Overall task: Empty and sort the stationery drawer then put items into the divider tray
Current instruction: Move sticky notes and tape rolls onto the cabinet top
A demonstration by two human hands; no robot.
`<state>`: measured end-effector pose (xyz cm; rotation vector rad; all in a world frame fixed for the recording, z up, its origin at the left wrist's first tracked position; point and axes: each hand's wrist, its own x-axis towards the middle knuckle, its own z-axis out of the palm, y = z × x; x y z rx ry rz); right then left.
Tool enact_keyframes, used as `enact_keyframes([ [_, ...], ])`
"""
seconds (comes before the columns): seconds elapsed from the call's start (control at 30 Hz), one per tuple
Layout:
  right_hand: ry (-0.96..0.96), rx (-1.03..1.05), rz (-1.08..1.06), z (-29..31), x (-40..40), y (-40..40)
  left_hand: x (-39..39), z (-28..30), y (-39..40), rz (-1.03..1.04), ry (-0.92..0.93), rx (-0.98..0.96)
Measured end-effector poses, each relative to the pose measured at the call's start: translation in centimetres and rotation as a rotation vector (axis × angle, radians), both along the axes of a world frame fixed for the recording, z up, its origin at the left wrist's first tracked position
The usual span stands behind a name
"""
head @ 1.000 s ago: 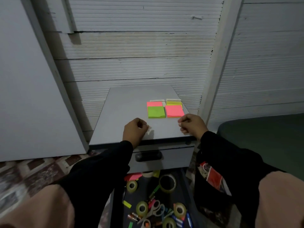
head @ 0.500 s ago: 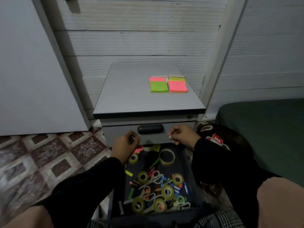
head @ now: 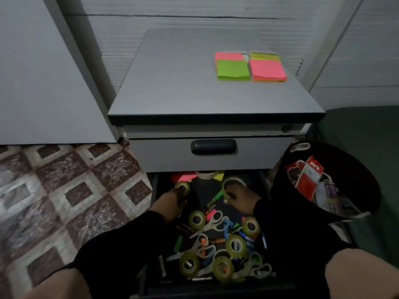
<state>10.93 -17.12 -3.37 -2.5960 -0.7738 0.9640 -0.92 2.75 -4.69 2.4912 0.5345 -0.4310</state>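
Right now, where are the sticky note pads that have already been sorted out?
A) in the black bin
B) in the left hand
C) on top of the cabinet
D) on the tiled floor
C: the sticky note pads lie in a neat group on the cabinet top, above the open drawer.

I saw the open drawer at lower centre of the frame, under a shut drawer. Tape rolls and scissors lay heaped in it. Sticky-note pads sat upper right on the cabinet top. A bin stood at the drawer's right.
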Motion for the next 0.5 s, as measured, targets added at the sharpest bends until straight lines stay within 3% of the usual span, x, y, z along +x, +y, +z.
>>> enact_keyframes([
  [0.23,-0.250,-0.167,0.241,-4.0,2.7,2.1,4.1,-3.2,1.2,-0.193,0.174,0.222],
  [0.5,-0.271,-0.298,0.274,-5.4,3.7,4.3,6.4,-4.9,1.3,-0.258,0.174,0.304],
])
